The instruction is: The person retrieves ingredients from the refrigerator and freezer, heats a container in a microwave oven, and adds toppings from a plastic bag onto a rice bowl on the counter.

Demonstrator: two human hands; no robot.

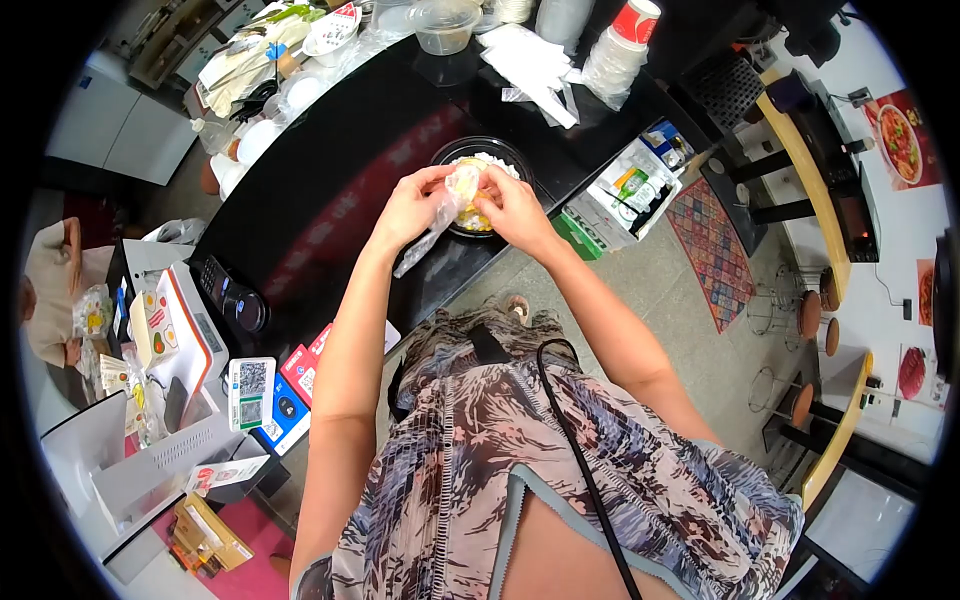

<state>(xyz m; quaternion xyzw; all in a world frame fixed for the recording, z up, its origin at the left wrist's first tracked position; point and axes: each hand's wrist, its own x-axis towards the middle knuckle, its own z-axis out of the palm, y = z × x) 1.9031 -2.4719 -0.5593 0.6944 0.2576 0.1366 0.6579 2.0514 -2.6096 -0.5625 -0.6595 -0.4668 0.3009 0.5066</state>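
A round black bowl (pixel 484 148) stands on the black counter (pixel 340 140), with white and yellow food in it. Over the bowl, my left hand (pixel 415 208) and my right hand (pixel 517 210) meet at a small pale-yellow item (pixel 464 182) in clear plastic wrap. The fingers of both hands are closed on it from either side. A loose strip of the plastic (pixel 424 246) hangs down below my left hand toward the counter edge. The exact kind of item is too small to tell.
White napkins or bags (pixel 528 65), a clear container (pixel 445 28) and stacked cups (pixel 615 60) stand at the counter's far side. A bottle crate (pixel 630 195) is right of the counter. A payment terminal (pixel 240 300) and code signs (pixel 290 405) lie left. Another person (pixel 50 285) is at far left.
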